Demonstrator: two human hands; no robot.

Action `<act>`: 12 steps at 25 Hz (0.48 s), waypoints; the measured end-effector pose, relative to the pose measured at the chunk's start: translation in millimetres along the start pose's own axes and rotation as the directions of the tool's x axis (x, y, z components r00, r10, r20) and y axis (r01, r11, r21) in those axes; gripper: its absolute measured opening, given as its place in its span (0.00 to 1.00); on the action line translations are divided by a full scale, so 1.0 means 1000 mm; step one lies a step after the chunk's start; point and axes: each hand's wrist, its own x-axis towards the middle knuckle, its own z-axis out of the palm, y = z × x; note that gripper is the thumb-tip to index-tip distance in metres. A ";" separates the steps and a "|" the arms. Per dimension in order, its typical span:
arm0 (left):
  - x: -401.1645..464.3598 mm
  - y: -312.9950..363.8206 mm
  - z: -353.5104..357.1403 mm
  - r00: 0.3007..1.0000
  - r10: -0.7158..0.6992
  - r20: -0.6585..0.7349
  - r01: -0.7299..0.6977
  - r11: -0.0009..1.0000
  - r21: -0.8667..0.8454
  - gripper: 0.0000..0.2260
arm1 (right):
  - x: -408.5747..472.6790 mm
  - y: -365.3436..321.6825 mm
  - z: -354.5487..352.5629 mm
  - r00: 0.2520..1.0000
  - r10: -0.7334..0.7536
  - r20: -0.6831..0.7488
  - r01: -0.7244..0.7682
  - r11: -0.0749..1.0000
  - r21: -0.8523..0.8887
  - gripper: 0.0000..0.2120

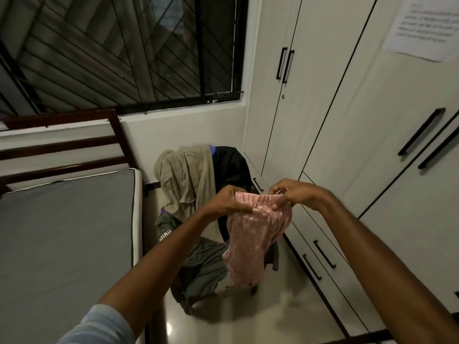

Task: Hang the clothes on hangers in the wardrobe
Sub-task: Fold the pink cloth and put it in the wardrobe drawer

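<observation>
A pink patterned garment (250,242) with an elastic waistband hangs in front of me, held by its waistband with both hands. My left hand (227,201) grips the left end of the band and my right hand (291,193) pinches the right end. Behind it, a chair carries a pile of clothes: a beige garment (185,180) draped over the back, a black one (229,167) beside it, and a grey-green one (198,266) spilling toward the floor. The white wardrobe (347,135) with black handles stands at the right, its doors closed. No hanger is visible.
A bed with a grey mattress (67,234) and dark wooden headboard (62,145) fills the left. A barred window (119,50) is on the far wall. Low drawers (320,259) run along the wardrobe's base. A paper sheet (422,26) is stuck on a wardrobe door. Glossy floor shows below the chair.
</observation>
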 end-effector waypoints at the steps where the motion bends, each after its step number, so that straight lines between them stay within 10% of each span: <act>1: -0.010 0.000 -0.002 1.000 -0.002 0.008 0.002 1.000 0.003 0.20 | -0.005 -0.002 0.006 1.000 -0.020 -0.001 0.020 0.999 0.041 0.08; 8: -0.124 -0.014 -0.052 0.984 -0.063 -0.169 0.089 0.985 0.151 0.13 | 0.013 -0.051 0.099 0.993 -0.105 -0.061 0.115 0.975 0.192 0.05; 12: -0.213 -0.034 -0.081 0.957 -0.092 -0.275 0.074 0.995 -0.073 0.17 | 0.018 -0.101 0.159 0.982 -0.181 0.050 0.159 0.943 0.294 0.11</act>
